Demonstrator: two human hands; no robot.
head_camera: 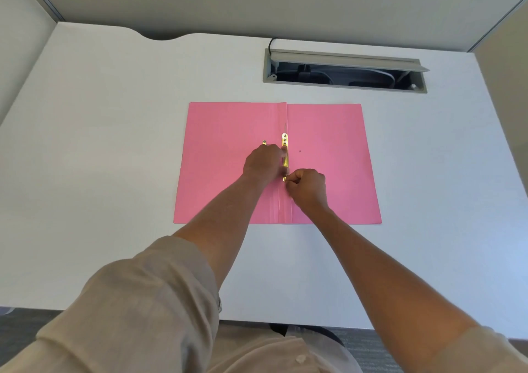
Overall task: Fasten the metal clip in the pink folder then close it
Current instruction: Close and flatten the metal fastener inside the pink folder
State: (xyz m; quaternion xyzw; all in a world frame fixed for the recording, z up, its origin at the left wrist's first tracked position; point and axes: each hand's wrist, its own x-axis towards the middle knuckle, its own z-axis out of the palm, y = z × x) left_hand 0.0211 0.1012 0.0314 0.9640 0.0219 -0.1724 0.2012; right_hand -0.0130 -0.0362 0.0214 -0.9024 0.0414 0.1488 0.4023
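Note:
The pink folder [328,132] lies open and flat on the white desk [114,144]. A gold metal clip [285,151] runs along the spine fold, with one thin prong standing up at its far end. My left hand [263,162] presses on the middle of the clip from the left. My right hand [308,188] pinches the clip's near end between thumb and fingers. A small gold piece [264,142] lies on the left flap just beyond my left hand. A small hole [300,151] shows in the right flap.
A grey cable hatch [343,71] stands open in the desk behind the folder, with black cables inside. Partition walls close the desk at the back and both sides. The desk's front edge is near my body.

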